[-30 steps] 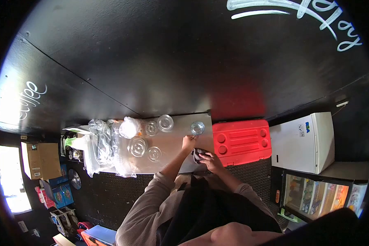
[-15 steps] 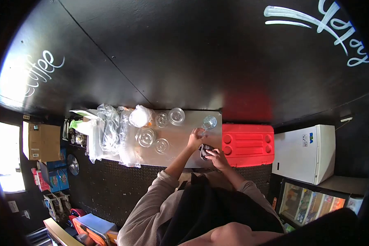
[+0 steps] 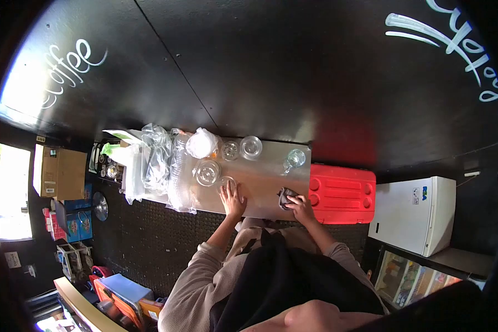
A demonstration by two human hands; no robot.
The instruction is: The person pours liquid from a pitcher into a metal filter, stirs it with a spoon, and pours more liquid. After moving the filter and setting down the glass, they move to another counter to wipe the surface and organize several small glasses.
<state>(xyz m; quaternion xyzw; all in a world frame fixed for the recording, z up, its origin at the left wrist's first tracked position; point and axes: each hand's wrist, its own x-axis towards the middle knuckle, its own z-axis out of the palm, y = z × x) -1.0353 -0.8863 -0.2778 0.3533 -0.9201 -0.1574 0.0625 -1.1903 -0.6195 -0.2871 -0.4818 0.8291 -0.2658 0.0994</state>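
My left hand [image 3: 233, 201] is over the metal table, fingers spread, with the fingertips right at the near side of a clear glass [image 3: 227, 181] that they partly cover. In my right hand [image 3: 301, 208] is a bunched dark cloth [image 3: 285, 198], held low by the table's right end. A clear stemmed glass [image 3: 296, 158] stands at the back right corner. Beyond my left hand are a wide clear glass dish [image 3: 207, 172] and two more round clear glass pieces, one smaller [image 3: 230, 150] and one at the back edge [image 3: 251, 147].
The metal table [image 3: 263, 185] abuts a black wall. Plastic-wrapped clear cups [image 3: 180, 174] and a white plastic bag [image 3: 202, 144] crowd its left part. A red cooler [image 3: 343, 193] sits against the right end, with a white fridge [image 3: 406, 213] beyond. Cardboard boxes [image 3: 66, 174] are far left.
My left hand has let go of the stemmed glass at the back right and moved left to another clear glass. My right hand still holds the cloth. The view has shifted slightly.
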